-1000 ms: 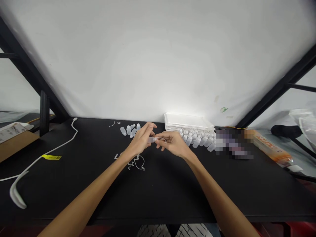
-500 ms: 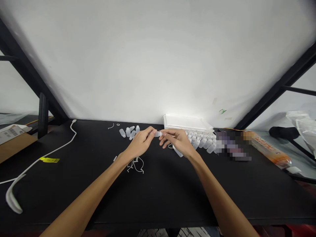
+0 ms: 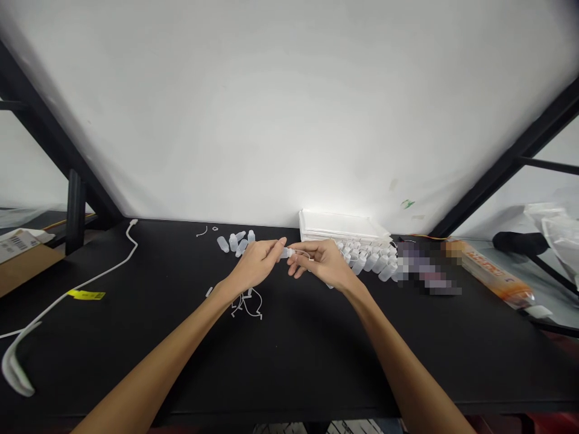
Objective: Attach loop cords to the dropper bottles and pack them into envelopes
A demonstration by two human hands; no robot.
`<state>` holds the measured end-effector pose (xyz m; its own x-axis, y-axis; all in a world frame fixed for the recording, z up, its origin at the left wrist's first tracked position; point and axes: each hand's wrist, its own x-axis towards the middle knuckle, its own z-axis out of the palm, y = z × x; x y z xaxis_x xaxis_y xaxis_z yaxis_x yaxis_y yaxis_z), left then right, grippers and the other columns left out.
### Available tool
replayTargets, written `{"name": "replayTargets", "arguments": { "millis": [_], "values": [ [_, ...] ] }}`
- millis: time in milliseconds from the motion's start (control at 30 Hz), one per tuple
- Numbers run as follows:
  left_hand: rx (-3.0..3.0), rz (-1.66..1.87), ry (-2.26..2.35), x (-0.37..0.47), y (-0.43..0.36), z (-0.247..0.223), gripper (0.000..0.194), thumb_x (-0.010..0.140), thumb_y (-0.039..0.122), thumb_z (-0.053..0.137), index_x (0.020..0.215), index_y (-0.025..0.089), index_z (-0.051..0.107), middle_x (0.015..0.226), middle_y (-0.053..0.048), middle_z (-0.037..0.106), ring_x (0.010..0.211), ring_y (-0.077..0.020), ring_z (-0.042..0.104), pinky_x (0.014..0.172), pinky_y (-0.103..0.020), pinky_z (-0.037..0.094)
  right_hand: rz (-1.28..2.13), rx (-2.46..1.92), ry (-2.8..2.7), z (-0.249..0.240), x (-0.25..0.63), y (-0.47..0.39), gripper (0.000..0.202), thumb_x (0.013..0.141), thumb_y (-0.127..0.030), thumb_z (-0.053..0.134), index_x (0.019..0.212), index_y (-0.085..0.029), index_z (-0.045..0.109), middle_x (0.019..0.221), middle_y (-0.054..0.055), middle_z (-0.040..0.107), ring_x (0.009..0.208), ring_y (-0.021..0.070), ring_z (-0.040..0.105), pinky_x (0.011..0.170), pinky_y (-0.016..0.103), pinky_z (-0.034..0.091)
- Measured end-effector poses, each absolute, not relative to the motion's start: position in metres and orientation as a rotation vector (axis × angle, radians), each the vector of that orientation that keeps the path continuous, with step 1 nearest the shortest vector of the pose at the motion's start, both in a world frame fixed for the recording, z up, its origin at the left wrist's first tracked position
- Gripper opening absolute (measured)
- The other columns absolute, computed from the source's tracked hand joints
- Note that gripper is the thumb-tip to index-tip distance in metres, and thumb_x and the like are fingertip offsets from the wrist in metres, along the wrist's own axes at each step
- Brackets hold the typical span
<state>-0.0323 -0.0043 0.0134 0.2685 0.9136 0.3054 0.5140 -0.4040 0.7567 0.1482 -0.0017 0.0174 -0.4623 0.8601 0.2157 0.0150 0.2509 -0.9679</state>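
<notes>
My left hand (image 3: pixel 259 263) is closed around a small translucent plastic bottle (image 3: pixel 286 253), held sideways with its neck pointing right. The fingertips of my right hand (image 3: pixel 326 263) pinch at that neck. A thin white looped strip (image 3: pixel 302 252) runs from the neck over those fingers; its far end (image 3: pixel 311 260) shows by the thumb. Whether the strip is fastened to the bottle, I cannot tell. Beyond my left hand lie several similar bottles (image 3: pixel 223 244). More bottles (image 3: pixel 371 261) are grouped in rows to the right of my right hand, partly hidden by it.
Several loose white strips (image 3: pixel 253 303) lie near my left forearm on the black table (image 3: pixel 289 367). A stack of white sheets (image 3: pixel 346 224) rests against the wall. A white cable (image 3: pixel 90 280) with a yellow tag crosses the left side. An orange package (image 3: pixel 493 274) sits at right.
Both hands and the bottle have dropped slightly. The white strip now shows looping over the right fingers. My view has shifted a little.
</notes>
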Motion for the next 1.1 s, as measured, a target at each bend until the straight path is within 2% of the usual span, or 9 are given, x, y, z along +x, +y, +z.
{"name": "replayTargets", "arguments": {
  "millis": [233,433,567,800,933,1100],
  "values": [
    [1.989,0.969,1.314,-0.0344,-0.0025,0.013,0.053,0.095,0.049,0.033,0.052,0.019,0.036,0.042,0.004,0.034,0.041,-0.0094,0.032,0.045,-0.025,0.027,1.283,-0.835,-1.771,0.0149,0.146,-0.0014,0.034,0.078,-0.037,0.07,0.101,-0.012,0.073,0.075,0.007,0.068,0.066,0.018,0.07,0.057,0.031,0.06],
    [2.006,0.987,1.314,-0.0341,-0.0044,0.0151,0.053,0.094,0.048,0.035,0.051,0.019,0.032,0.041,0.004,0.034,0.04,-0.0086,0.032,0.045,-0.024,0.027,1.246,-0.818,-1.774,0.0118,0.1437,-0.0032,0.036,0.081,-0.038,0.067,0.105,-0.013,0.072,0.077,0.006,0.068,0.066,0.0174,0.069,0.058,0.032,0.06],
    [2.009,1.011,1.305,-0.0346,-0.0067,0.018,0.05,0.094,0.048,0.038,0.055,0.018,0.039,0.042,0.005,0.034,0.042,-0.0092,0.034,0.047,-0.023,0.029,1.191,-0.8,-1.748,0.0119,0.142,-0.0034,0.035,0.082,-0.04,0.065,0.104,-0.013,0.072,0.081,0.007,0.069,0.071,0.0184,0.07,0.059,0.031,0.059],
    [2.055,1.078,1.198,-0.0358,-0.0073,0.0206,0.039,0.092,0.049,0.046,0.082,0.016,0.065,0.066,0.0,0.054,0.057,-0.0119,0.043,0.05,-0.023,0.032,1.161,-0.78,-1.611,0.0164,0.1406,-0.0043,0.035,0.076,-0.045,0.071,0.094,-0.015,0.073,0.077,0.006,0.07,0.072,0.02,0.069,0.06,0.033,0.06],
    [2.031,1.158,1.128,-0.0361,-0.0045,0.0165,0.035,0.089,0.048,0.054,0.095,0.019,0.071,0.085,-0.005,0.06,0.07,-0.015,0.051,0.052,-0.022,0.039,1.148,-0.778,-1.544,0.0151,0.1397,-0.004,0.033,0.075,-0.044,0.073,0.091,-0.015,0.072,0.077,0.006,0.07,0.072,0.0187,0.069,0.071,0.037,0.061],
    [2.022,1.173,1.097,-0.0385,-0.0027,0.0143,0.032,0.088,0.044,0.058,0.109,0.023,0.071,0.098,-0.007,0.062,0.074,-0.0153,0.055,0.052,-0.023,0.043,1.116,-0.792,-1.505,0.0156,0.1392,-0.0033,0.031,0.073,-0.042,0.075,0.09,-0.016,0.073,0.078,0.005,0.071,0.073,0.0183,0.069,0.076,0.038,0.061]
  ]
}}
